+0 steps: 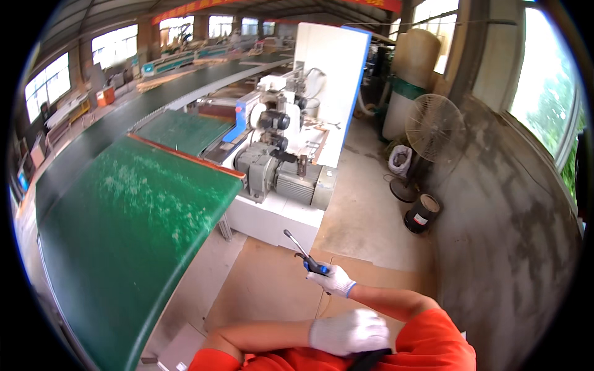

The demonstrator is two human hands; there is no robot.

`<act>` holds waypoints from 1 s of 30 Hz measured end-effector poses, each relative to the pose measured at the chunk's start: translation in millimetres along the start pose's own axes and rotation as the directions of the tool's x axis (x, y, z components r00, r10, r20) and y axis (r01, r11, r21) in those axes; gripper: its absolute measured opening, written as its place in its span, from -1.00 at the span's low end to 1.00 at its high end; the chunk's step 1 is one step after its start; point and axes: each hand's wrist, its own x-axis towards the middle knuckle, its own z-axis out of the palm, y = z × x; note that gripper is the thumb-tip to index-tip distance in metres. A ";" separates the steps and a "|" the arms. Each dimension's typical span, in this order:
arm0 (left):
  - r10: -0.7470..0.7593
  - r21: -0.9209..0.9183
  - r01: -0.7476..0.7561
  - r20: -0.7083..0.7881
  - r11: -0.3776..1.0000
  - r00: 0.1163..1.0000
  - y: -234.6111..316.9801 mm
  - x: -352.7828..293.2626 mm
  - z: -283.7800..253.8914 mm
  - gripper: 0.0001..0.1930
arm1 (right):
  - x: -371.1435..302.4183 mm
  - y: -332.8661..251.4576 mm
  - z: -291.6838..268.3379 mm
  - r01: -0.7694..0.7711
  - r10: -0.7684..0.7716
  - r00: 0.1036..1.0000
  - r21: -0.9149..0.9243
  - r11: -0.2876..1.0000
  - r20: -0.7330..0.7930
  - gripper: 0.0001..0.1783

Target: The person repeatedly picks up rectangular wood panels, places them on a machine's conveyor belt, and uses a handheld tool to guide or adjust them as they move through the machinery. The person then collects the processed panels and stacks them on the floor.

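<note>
My right hand [337, 281], in a white knitted glove with a blue cuff edge, is wrapped round the handle of a black and blue air blow gun [314, 266]. Its metal nozzle points up and to the left, towards the machine base. My left hand [349, 332], also in a white glove, lies across the front of my body by a black strap [370, 360]. Motion smears its fingers, so whether it grips anything does not show.
A green-topped conveyor [124, 235] fills the left side. Ahead stands a white machine base [266, 226] carrying a grey motor [297, 184]. To the right are a pedestal fan [435, 128], a black bucket [422, 214] and a stained wall [495, 204]. Cardboard [266, 278] covers the floor before me.
</note>
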 end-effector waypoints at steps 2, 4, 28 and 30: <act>-0.030 0.210 0.043 -0.068 0.977 0.997 -4.2 -18.1 -37.5 -0.75 | 41.8 4.6 -2.9 -0.102 0.110 0.993 -0.151 0.983 0.049 -0.38; -0.120 0.351 0.140 -0.078 0.926 0.990 4.2 -31.2 -67.4 -0.72 | 95.2 36.4 19.1 -0.055 0.060 0.997 -0.082 0.995 0.054 -0.36; -0.546 -0.903 0.366 -0.429 0.226 -0.720 -203.5 -404.6 -193.4 -0.59 | 439.5 32.5 183.5 0.678 -0.455 0.484 0.009 0.735 0.747 -0.60; -0.540 -0.893 0.425 -0.432 0.146 -0.722 -223.2 -410.2 -213.9 -0.77 | 475.8 29.6 187.3 0.772 -0.563 0.387 0.079 0.631 0.730 -0.63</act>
